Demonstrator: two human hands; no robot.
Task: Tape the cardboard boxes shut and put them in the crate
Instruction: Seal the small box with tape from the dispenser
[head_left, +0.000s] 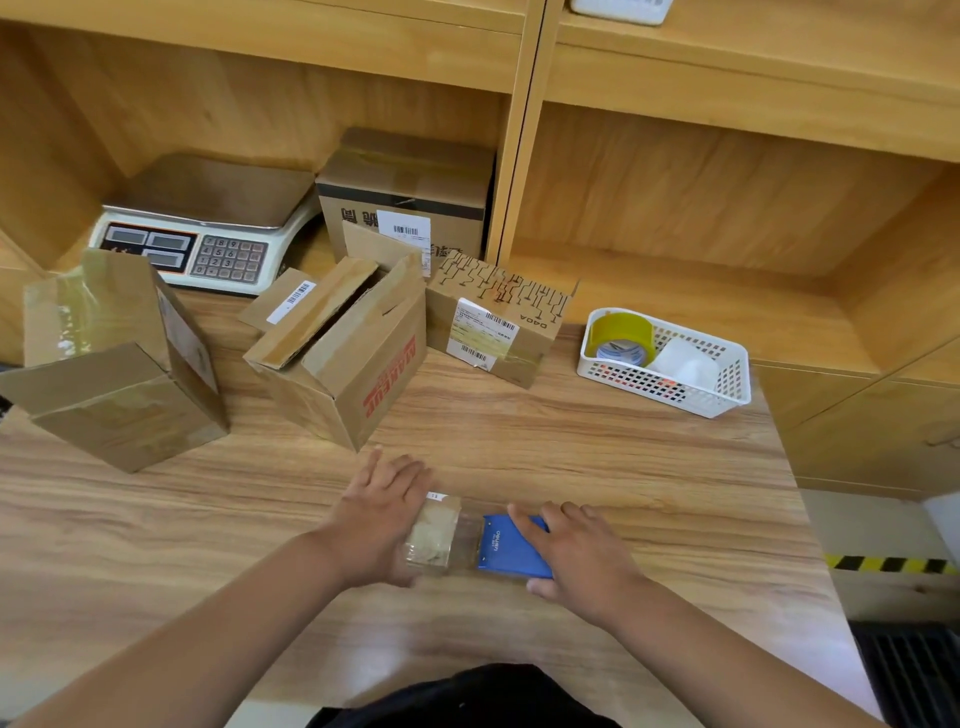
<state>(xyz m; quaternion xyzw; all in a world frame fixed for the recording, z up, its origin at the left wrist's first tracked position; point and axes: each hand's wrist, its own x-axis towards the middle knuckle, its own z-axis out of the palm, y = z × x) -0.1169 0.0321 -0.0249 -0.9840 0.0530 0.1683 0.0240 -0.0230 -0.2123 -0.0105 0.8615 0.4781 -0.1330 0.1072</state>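
near desk (623, 467) edge | left hand (382, 514) flat, pinning small box (431, 538) | right hand (582, 551) curled round blue tape dispenser (506, 545) | we should pull low, keep tape (467, 538) taut

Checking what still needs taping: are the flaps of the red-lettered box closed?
No: the red-lettered box has its top flaps raised, leaving the top open.
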